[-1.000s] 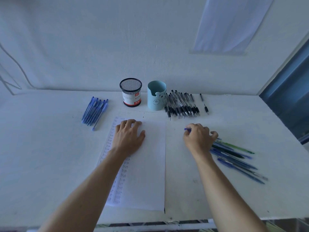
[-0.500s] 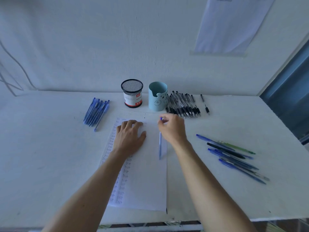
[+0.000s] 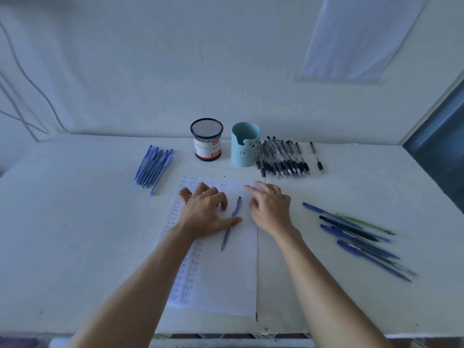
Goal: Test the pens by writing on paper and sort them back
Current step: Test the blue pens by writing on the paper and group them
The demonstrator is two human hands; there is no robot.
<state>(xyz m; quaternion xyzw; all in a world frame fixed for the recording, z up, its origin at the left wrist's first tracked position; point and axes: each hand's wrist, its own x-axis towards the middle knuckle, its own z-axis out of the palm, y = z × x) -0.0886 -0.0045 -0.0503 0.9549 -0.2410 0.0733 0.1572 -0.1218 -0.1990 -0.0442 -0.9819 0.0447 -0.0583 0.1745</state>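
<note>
Blue pens (image 3: 154,169) lie bunched at the far left of the white table (image 3: 75,247). The left hand (image 3: 203,212) rests on the paper (image 3: 226,272), fingers spread and loosely bent, gripping nothing. Its thumb tip touches the single blue pen (image 3: 232,222) lying flat on the sheet. Behind stand a mesh cup (image 3: 206,139) and a light blue cup (image 3: 244,144). The right hand (image 3: 270,207) is at the sheet's right edge, fingers relaxed, empty. Black pens (image 3: 281,156) lie beside the light blue cup. Mixed loose pens (image 3: 359,237) lie far right.
</note>
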